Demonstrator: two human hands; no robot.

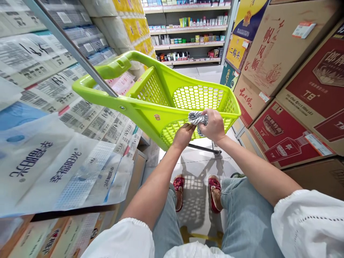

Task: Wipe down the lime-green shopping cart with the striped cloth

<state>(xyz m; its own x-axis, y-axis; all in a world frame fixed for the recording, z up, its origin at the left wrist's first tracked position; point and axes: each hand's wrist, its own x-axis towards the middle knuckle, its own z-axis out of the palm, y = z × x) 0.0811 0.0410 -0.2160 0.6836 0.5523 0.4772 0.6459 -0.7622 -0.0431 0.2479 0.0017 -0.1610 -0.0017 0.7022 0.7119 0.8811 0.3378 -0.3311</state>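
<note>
A bunched grey-and-white striped cloth (198, 119) is in front of the near side of a lime-green shopping cart (145, 110). My right hand (213, 125) is closed around its right part, with the fingers wrapped over it. From the lower left, my left hand (184, 135) meets the bundle, its fingers bent and pressed together against it. Part of the cloth is hidden in my right hand, so whether it is a rag or a looped cord is hard to make out. The cart's basket has perforated sides and nothing visible inside it.
Packs of paper tissue (67, 172) fill the left side. Stacked cartons (285, 132) line the right. Shelves (193, 44) with bottles and small boxes stand at the back. A metal bar (72, 46) crosses the upper left; a cart wheel (217, 152) rests on the tiled floor.
</note>
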